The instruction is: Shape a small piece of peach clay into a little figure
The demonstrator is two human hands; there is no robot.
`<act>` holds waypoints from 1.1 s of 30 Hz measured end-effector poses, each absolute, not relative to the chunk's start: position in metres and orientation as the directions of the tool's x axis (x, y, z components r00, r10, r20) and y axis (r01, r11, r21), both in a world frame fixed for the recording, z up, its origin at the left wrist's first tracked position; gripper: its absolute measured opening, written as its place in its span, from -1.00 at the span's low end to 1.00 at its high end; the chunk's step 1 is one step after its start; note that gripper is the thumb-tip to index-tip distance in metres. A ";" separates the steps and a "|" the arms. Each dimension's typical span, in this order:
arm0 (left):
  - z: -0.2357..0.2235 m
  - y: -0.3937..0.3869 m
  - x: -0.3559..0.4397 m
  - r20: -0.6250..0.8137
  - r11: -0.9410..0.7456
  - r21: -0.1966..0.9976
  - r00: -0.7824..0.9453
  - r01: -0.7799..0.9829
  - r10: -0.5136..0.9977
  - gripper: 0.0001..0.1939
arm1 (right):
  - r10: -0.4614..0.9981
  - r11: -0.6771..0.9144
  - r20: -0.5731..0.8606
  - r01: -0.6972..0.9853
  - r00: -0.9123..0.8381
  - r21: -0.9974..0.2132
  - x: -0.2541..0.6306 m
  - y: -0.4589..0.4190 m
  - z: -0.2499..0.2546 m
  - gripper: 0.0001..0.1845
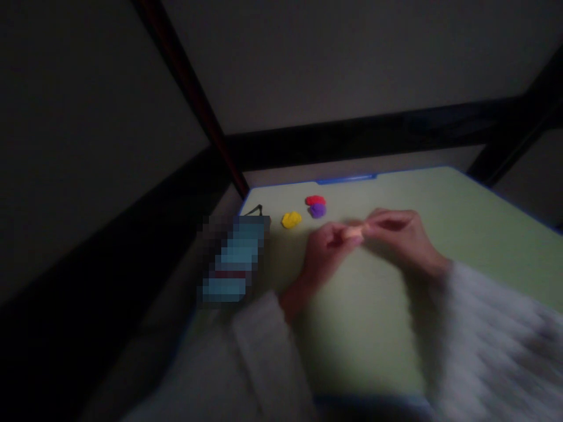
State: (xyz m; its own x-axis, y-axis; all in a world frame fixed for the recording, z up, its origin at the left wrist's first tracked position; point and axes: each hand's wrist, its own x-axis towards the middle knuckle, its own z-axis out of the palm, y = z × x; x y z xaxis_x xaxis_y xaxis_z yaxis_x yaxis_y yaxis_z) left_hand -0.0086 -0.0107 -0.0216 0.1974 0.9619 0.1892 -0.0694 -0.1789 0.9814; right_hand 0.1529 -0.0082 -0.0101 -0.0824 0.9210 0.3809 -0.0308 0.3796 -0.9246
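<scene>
Here, right of centre, our left hand (324,249) and right hand (403,234) pinch a pale lump (353,232); overpulling may tear it.

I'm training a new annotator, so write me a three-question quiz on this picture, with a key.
1. True or false: the left hand holds the yellow lump.
2. Fill in: the lump nearest the purple lump is ____.
3. What is between the left hand and the right hand? A) a pen B) a small pale-orange piece C) scissors

Key: 1. False; it lies on the table. 2. Red. 3. B.
</scene>
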 end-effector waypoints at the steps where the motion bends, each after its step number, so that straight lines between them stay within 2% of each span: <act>1: -0.021 -0.011 -0.009 0.193 -0.181 0.981 0.200 -0.075 0.961 -0.76 | 0.924 0.368 0.371 -0.046 -0.090 -0.929 0.154 -0.008 -0.010 -0.82; 4: -0.022 -0.011 -0.009 0.216 -0.199 0.975 0.224 -0.095 0.950 -0.77 | 0.908 0.391 0.389 -0.018 -0.153 -0.920 0.157 -0.008 -0.006 -0.64; 8: -0.023 -0.011 -0.009 0.211 -0.192 0.976 0.247 -0.098 0.946 -0.78 | 0.841 0.515 0.480 0.099 -0.249 -0.851 0.159 -0.011 -0.001 -0.83; 12: -0.024 -0.011 -0.009 0.192 -0.178 0.981 0.281 -0.078 0.940 -0.76 | 0.808 0.579 0.547 0.116 -0.220 -0.807 0.156 -0.013 -0.003 -0.94; 15: -0.024 -0.011 -0.010 0.190 -0.176 0.982 0.285 -0.073 0.939 -0.74 | 0.835 0.544 0.523 0.109 -0.172 -0.832 0.154 -0.013 -0.006 -0.93; 18: -0.025 -0.010 -0.011 0.196 -0.187 0.980 0.269 -0.062 0.943 -0.73 | 0.887 0.454 0.442 0.083 -0.136 -0.887 0.156 -0.013 -0.005 -0.71; 20: -0.026 -0.010 -0.011 0.200 -0.191 0.980 0.272 -0.060 0.941 -0.74 | 0.897 0.430 0.417 0.072 -0.143 -0.900 0.158 -0.013 -0.003 -0.64; 24: -0.027 -0.010 -0.012 0.189 -0.174 0.982 0.309 -0.077 0.932 -0.73 | 0.872 0.447 0.419 0.063 -0.252 -0.892 0.159 -0.014 0.002 -0.82; 27: -0.025 -0.011 -0.012 0.186 -0.162 0.982 0.327 -0.099 0.926 -0.74 | 0.856 0.484 0.449 0.092 -0.257 -0.870 0.156 -0.015 0.002 -0.94; 30: -0.023 -0.012 -0.011 0.186 -0.160 0.982 0.323 -0.104 0.928 -0.75 | 0.857 0.500 0.474 0.105 -0.204 -0.860 0.153 -0.016 0.000 -0.91; 33: -0.022 -0.012 -0.011 0.181 -0.161 0.983 0.307 -0.090 0.934 -0.75 | 0.891 0.434 0.413 0.086 -0.189 -0.897 0.155 -0.015 -0.001 -0.85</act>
